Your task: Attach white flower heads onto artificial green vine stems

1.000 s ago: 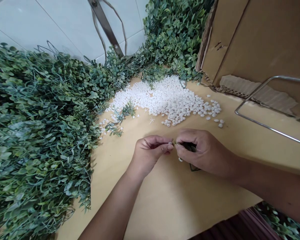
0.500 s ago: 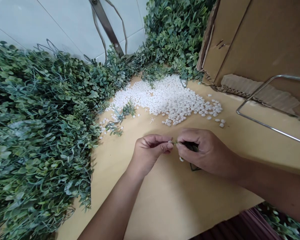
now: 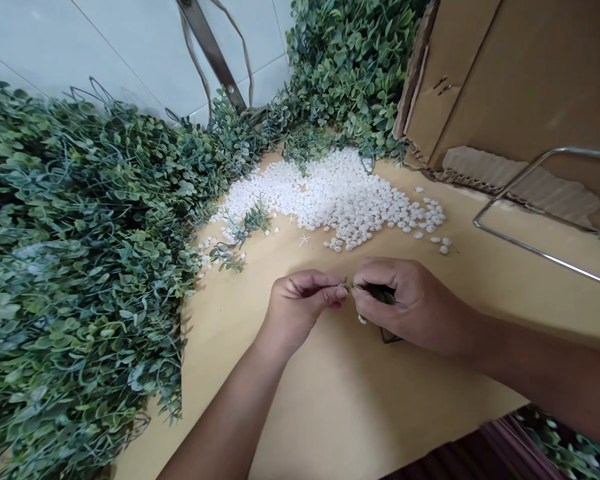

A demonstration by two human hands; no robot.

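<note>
Two-handed pinch on a green sprig [image 3: 387, 297]

Holds the sprig over the tan surface [image 3: 325, 407], mid-scene, in the pinching grip of the right hand [image 3: 415, 300], by one end. Pinches a tiny pale piece [image 3: 349, 286], too small to make out, between thumb and forefinger of the left hand [image 3: 300, 297], just left of that end. Faces white pieces [image 3: 347, 197] heaped on the far side, with foliage [image 3: 100, 247] piled left and far, cardboard [image 3: 535, 80] far right.

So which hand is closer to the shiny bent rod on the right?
The right hand. It's left of the bent rod and nearer the person; the left hand is even farther left of the rod, past the right hand.
</note>
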